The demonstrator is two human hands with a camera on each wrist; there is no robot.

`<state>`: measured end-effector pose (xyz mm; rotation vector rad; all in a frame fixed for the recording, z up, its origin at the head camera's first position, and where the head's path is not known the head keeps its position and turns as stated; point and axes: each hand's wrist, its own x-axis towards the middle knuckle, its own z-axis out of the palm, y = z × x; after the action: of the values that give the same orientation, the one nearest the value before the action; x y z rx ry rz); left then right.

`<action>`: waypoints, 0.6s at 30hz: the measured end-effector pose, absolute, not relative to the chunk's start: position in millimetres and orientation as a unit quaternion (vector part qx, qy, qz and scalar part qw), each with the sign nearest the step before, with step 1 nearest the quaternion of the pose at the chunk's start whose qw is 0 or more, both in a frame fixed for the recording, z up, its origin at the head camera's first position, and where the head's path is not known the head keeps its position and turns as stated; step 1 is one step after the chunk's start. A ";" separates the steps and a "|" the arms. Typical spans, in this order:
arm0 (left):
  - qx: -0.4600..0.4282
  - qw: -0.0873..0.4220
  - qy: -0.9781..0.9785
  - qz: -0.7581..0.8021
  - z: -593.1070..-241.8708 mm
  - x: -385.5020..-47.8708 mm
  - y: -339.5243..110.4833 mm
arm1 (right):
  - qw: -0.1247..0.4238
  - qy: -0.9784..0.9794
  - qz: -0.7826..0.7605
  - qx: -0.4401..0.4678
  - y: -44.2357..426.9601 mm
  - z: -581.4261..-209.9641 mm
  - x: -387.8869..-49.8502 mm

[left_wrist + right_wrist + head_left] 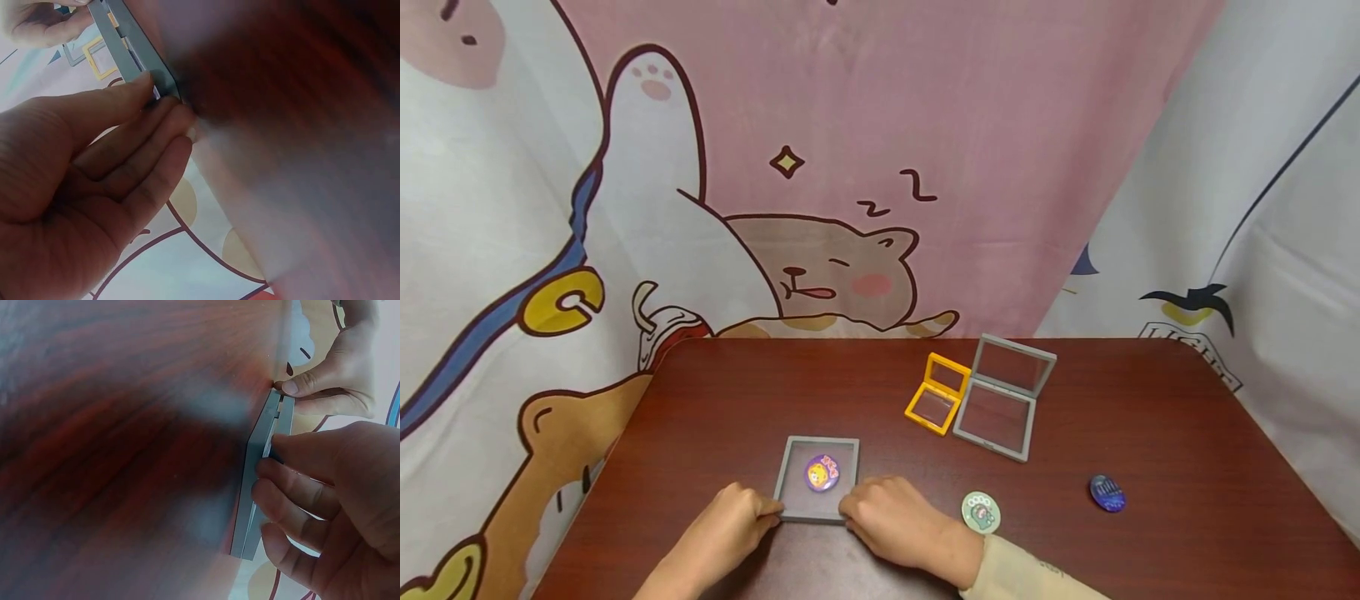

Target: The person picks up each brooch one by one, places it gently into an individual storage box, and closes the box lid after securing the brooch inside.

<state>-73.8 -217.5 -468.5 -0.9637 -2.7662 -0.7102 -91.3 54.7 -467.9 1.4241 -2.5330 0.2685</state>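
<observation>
Left hand pinching near-left corner, right hand gripping near-right corner | square gray frame flat at table front-left, sides about equal, near edge running crosswise | green badge rightward; bare wood leftward to table edge | purple badge inside frame | yellow frame, hinged gray stand beyond, right

I lose the grey case past the left wrist view's top — can't read the tiny blue badge.
</observation>
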 end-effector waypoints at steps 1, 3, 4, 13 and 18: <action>-0.321 0.066 -0.916 -0.232 -468.5 -74.0 -217.4 | 0.113 -0.862 0.093 0.486 54.6 -467.9 -91.4; -0.325 0.066 -0.916 -0.227 -468.2 -74.3 -217.2 | 0.116 -0.861 0.094 0.487 54.5 -467.7 -91.4; -0.326 0.066 -0.916 -0.224 -467.9 -74.4 -217.0 | 0.119 -0.860 0.094 0.487 54.5 -467.4 -91.2; -0.318 0.053 -0.922 -0.212 -465.6 -74.6 -214.9 | 0.132 -0.859 0.062 0.491 53.8 -466.1 -90.1; -0.312 0.041 -0.925 -0.214 -464.6 -74.1 -214.7 | 0.143 -0.853 0.051 0.500 53.6 -468.1 -89.7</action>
<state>-74.1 -214.7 -464.6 -0.9543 -2.8310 -0.6558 -89.7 53.6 -468.1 1.4426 -2.4591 0.1484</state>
